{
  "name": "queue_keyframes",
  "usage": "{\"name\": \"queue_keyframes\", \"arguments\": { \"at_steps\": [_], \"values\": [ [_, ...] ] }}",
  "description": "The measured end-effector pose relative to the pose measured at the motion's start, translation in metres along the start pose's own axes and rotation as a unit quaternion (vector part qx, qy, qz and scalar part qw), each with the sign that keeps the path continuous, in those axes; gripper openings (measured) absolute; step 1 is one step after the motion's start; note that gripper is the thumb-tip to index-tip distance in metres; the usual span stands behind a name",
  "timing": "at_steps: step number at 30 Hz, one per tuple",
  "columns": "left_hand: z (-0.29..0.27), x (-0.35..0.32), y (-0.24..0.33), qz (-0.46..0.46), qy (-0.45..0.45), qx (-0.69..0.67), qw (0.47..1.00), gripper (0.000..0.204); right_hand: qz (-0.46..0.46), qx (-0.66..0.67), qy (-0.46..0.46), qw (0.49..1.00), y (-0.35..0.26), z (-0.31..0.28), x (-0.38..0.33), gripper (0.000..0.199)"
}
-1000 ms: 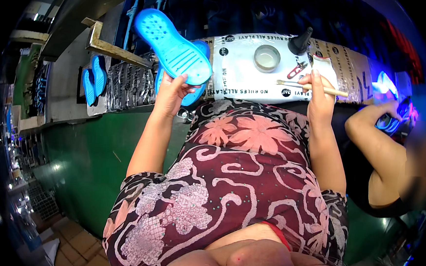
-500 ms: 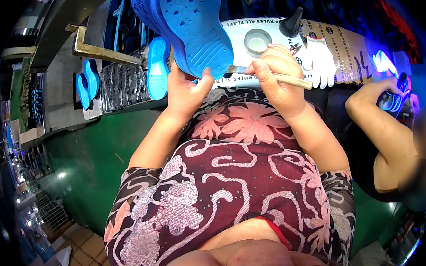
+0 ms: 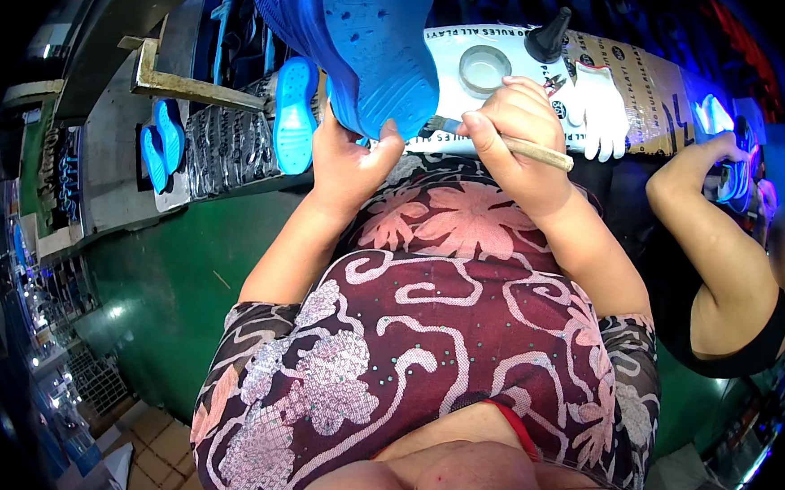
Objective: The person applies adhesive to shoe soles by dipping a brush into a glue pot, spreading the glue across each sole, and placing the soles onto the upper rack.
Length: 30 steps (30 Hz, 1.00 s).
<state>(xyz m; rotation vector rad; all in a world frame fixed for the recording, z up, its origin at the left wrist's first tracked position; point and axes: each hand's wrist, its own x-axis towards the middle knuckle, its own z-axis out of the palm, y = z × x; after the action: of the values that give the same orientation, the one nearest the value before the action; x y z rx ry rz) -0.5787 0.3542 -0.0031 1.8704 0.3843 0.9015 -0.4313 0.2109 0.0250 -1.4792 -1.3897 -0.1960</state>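
Observation:
A large blue perforated clog upper or sole piece [image 3: 373,51] is held up in front of me, its lower end gripped by my left hand [image 3: 354,164] between thumb and fingers. My right hand [image 3: 526,145] is closed around a wooden-handled paintbrush [image 3: 538,152]. The dark bristles sit at the lower right edge of the blue piece; whether they touch it I cannot tell. Beyond my right hand, a round clear dish [image 3: 485,71] stands on the white printed sheet [image 3: 441,40].
A black cone-tipped bottle [image 3: 547,36], small red-handled snips [image 3: 553,84] and a white glove [image 3: 601,110] lie past my right hand. Blue soles [image 3: 294,113] are at the left, near a metal frame [image 3: 195,94]. A co-worker's arm [image 3: 709,210] reaches in at the right.
The blue piece has tilted and shifted slightly right. My right hand and the brush have moved a little to the right, and the view has shifted slightly.

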Motion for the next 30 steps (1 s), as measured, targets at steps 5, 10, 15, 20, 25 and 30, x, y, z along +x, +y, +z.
{"name": "queue_keyframes", "arguments": {
  "at_steps": [5, 10, 15, 20, 25, 30],
  "values": [
    [0.0, -0.002, -0.005, 0.04, 0.007, 0.032, 0.999, 0.046, 0.021, -0.004, 0.021, 1.0, 0.002, -0.008, 0.0, 0.022],
    [0.005, -0.003, -0.009, 0.079, 0.02, 0.03, 0.996, 0.046, 0.002, -0.008, -0.012, 1.0, -0.007, -0.005, 0.0, 0.02],
    [0.005, -0.001, -0.015, 0.132, 0.021, 0.055, 0.989, 0.046, 0.031, -0.01, -0.022, 0.999, -0.005, -0.012, -0.002, 0.021],
    [0.008, -0.001, -0.018, 0.154, 0.026, 0.074, 0.985, 0.045, 0.034, 0.003, -0.006, 0.999, -0.007, -0.01, 0.002, 0.02],
    [0.008, 0.003, -0.008, 0.207, 0.017, 0.067, 0.976, 0.039, -0.01, -0.027, -0.03, 0.999, -0.008, -0.008, 0.001, 0.02],
    [0.007, 0.004, -0.005, 0.235, 0.002, 0.102, 0.967, 0.042, 0.027, 0.024, -0.016, 0.999, -0.007, -0.012, 0.0, 0.02]
  ]
}}
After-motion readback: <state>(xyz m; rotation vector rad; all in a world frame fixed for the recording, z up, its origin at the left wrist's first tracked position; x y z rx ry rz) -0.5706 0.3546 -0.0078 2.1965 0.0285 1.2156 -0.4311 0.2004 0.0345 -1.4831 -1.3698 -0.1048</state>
